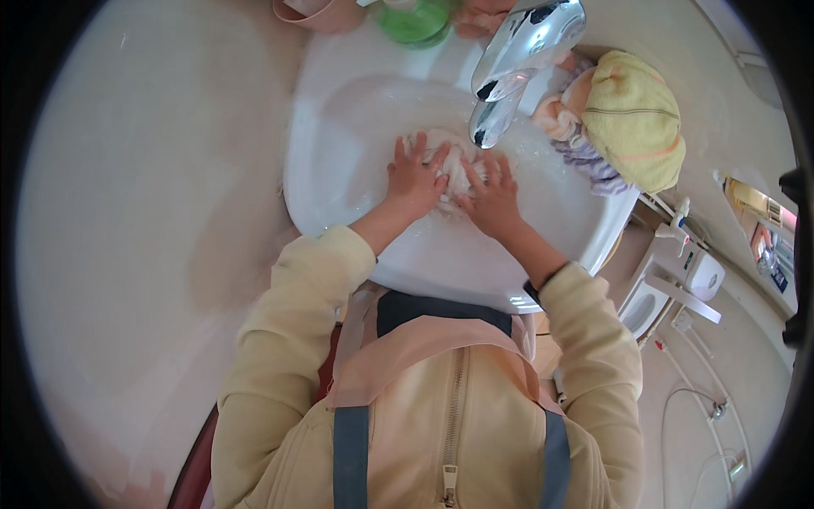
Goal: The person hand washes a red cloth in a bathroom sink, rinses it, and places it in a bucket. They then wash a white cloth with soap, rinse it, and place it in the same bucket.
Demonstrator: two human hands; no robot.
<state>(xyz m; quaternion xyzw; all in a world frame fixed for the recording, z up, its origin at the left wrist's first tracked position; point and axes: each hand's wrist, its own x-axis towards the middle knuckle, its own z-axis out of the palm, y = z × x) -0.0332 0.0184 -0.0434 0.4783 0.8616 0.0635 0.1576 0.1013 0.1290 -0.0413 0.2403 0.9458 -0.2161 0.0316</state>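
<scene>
A wet white cloth lies bunched on the bottom of a white ceramic washbasin, apparently in shallow water. My left hand rests on the cloth's left side with its fingers spread. On the right side of the cloth, my right hand presses with fingers apart, its palm facing down. Neither hand is closed around the fabric. Above my right hand hangs the chrome faucet, whose spout points into the basin.
Folded towels, a yellow one on top, sit on the basin's right rim. Behind the basin stand a pink cup and a bottle of green liquid. A toilet is at the right; a wall borders the left.
</scene>
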